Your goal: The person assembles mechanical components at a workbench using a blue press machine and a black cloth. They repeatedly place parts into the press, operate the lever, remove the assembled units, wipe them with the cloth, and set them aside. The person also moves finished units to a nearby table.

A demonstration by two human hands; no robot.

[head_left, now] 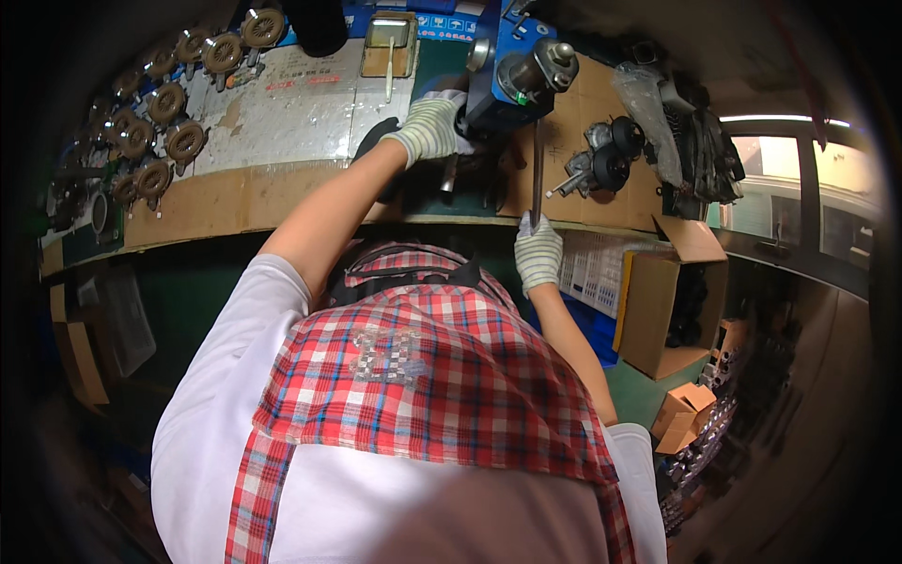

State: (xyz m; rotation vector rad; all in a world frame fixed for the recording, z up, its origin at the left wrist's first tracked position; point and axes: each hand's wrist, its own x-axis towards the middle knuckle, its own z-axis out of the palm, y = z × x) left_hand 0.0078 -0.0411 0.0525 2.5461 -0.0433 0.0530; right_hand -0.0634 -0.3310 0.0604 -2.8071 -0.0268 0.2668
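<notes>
A blue bench press [507,103] stands at the far side of the workbench. My right hand [538,252], in a striped knitted glove, is closed around the lower end of its long dark metal lever [538,179], close to the bench's front edge. My left hand [432,129], in a matching glove, reaches in beside the press head. The press hides its fingertips and whatever they touch. Just right of the lever lies a metal assembly with black round parts [609,158]. Below the press head, a short metal rod [449,174] shows in shadow.
Several parts with brown ribbed discs [185,141] cover the bench's left end. A small tray [388,47] holds a light-handled brush [390,70]. Plastic-wrapped dark parts [691,141] pile up at the right. Below the bench edge are an open carton [662,310] and a white plastic basket [592,273].
</notes>
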